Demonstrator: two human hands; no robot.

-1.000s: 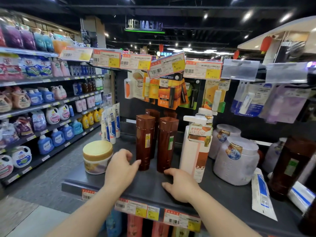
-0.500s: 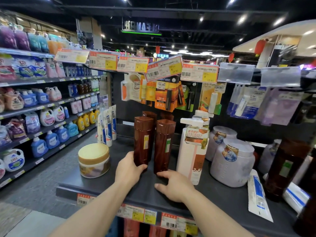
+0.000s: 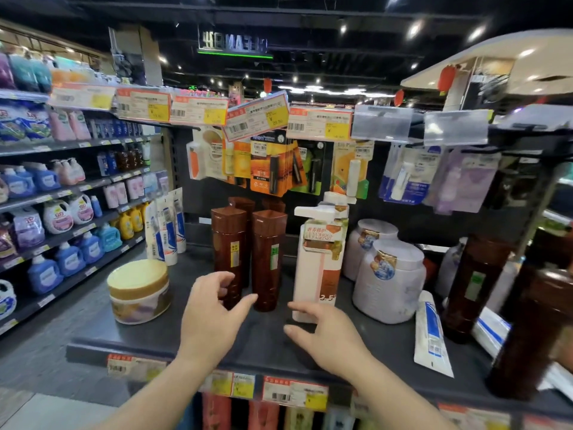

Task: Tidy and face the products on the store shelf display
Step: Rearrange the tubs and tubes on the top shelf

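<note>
Two tall brown bottles stand upright side by side on the dark shelf (image 3: 273,339): the left brown bottle (image 3: 229,243) and the right brown bottle (image 3: 268,252), with more brown bottles behind them. My left hand (image 3: 214,318) hovers open just in front of their bases, fingers spread, holding nothing. My right hand (image 3: 322,333) is open too, its fingertips close to the foot of a white pump bottle (image 3: 319,262); contact cannot be told.
A cream-lidded jar (image 3: 138,290) sits at the shelf's left front. White-blue tubes (image 3: 166,228) stand behind it. Two pale lilac tubs (image 3: 389,280) stand right of the pump bottle, a fallen tube (image 3: 432,333) lies flat, and dark brown bottles (image 3: 471,283) crowd the far right. Price tags hang overhead.
My left hand was against the left brown bottle's base half a second ago and has drawn back with fingers spread. My right hand shifted right, toward the pump bottle.
</note>
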